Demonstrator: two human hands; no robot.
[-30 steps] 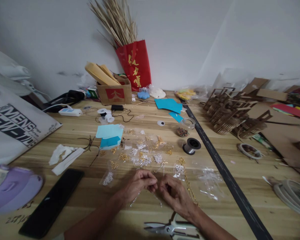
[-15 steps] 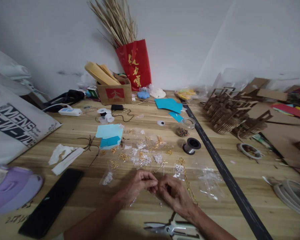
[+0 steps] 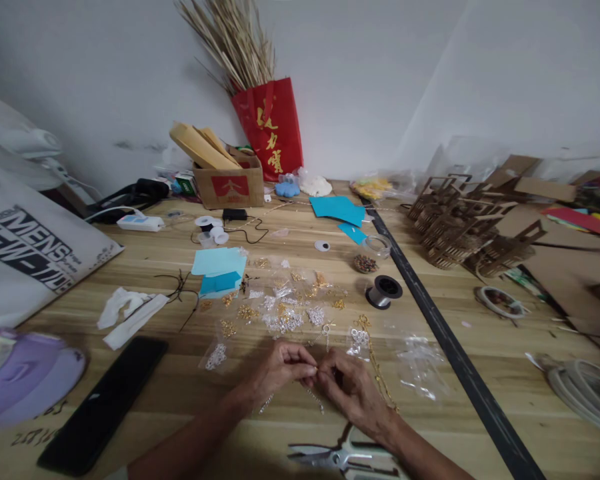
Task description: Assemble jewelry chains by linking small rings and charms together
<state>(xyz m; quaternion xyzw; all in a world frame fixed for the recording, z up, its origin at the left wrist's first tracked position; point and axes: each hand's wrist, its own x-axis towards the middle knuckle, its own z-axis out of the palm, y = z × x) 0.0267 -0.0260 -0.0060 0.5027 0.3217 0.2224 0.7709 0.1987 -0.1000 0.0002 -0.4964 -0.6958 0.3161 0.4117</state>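
Note:
My left hand (image 3: 286, 368) is closed in a pinch over the front of the table. From beneath its fingers hangs a thin silver chain (image 3: 314, 399), with another loose silver end showing to the left. Fingers bent, my right hand (image 3: 347, 383) pinches right beside the left fingertips; whatever is between them is too small to make out. A gold chain (image 3: 377, 373) lies just beyond my right hand, near a small bag of silver rings (image 3: 358, 341). Pliers-like shears (image 3: 337, 457) rest below my right wrist, partly covered by it.
Small bags of gold and silver findings (image 3: 290, 317) spread ahead of my hands. A wire spool (image 3: 384, 292), a bead jar (image 3: 366, 263) and blue cards (image 3: 219, 270) lie farther back. To the left is a black phone-like slab (image 3: 103, 403); at right stand woven baskets (image 3: 445, 233).
Almost nothing differs. The fingertips of my two hands have shifted slightly against each other, while the chain ends and everything on the table stay in place.

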